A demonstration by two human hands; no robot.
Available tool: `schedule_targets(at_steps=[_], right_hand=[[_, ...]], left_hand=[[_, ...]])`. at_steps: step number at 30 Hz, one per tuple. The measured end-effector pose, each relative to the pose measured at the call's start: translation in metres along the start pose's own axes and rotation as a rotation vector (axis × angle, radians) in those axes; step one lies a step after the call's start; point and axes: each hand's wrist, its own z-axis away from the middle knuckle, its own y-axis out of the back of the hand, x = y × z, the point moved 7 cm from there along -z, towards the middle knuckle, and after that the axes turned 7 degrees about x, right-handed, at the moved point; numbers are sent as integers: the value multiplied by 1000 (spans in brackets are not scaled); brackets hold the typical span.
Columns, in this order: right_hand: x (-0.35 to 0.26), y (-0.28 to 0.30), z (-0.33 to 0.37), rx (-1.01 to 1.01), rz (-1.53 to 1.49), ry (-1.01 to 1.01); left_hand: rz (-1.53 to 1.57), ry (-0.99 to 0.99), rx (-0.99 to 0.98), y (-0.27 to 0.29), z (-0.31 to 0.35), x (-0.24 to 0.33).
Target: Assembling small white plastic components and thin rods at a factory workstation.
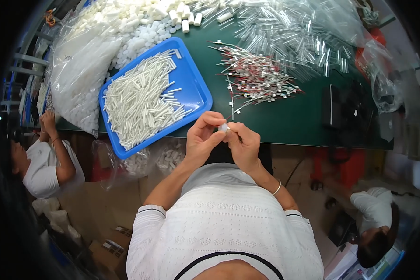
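Close to the table's front edge, my left hand [204, 137] and my right hand [242, 142] meet fingertip to fingertip. Both are closed in a pinch around a small whitish translucent cap [223, 127]. A thin dark reddish wire seems to stick up from between the fingers; most of what they grip is hidden. Beyond my hands lies a pile of thin red-and-white wires with small white connectors [256, 77]. To the left, a blue tray [198, 88] holds a heap of short white sticks [142, 100].
Clear plastic tubes [284, 37] spread over the back of the green table [284, 123]. White cylinders and round white caps [144, 39] pile at back left beside a clear bag [77, 74]. A black box [333, 105] stands at right. Other people sit at far left and lower right.
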Motion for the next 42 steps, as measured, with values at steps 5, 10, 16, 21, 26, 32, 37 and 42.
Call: schedule_targets(at_steps=[5, 10, 16, 21, 26, 32, 37, 42], right_hand=[[20, -2, -4, -271, -221, -223], [20, 4, -9, -566, -292, -394], [22, 7, -1, -424, -506, -558], [20, 3, -2, -382, -519, -552], [26, 32, -14, -76, -600, -473], [8, 37, -22, 31, -736, -256], [9, 39, -14, 28, -686, -237], [5, 39, -13, 11, -630, -229]], left_hand=[[-223, -83, -83, -2, -7, 15], [-573, -84, -202, -15, -5, 36], [-1427, -352, -31, 54, -64, 85], [-1851, -460, -155, 80, -91, 67], [-1336, -199, -9, 29, -84, 81], [-428, 206, -13, -3, -25, 1], [-325, 221, 52, -1, -17, -9], [-286, 221, 66, -5, -18, -2]])
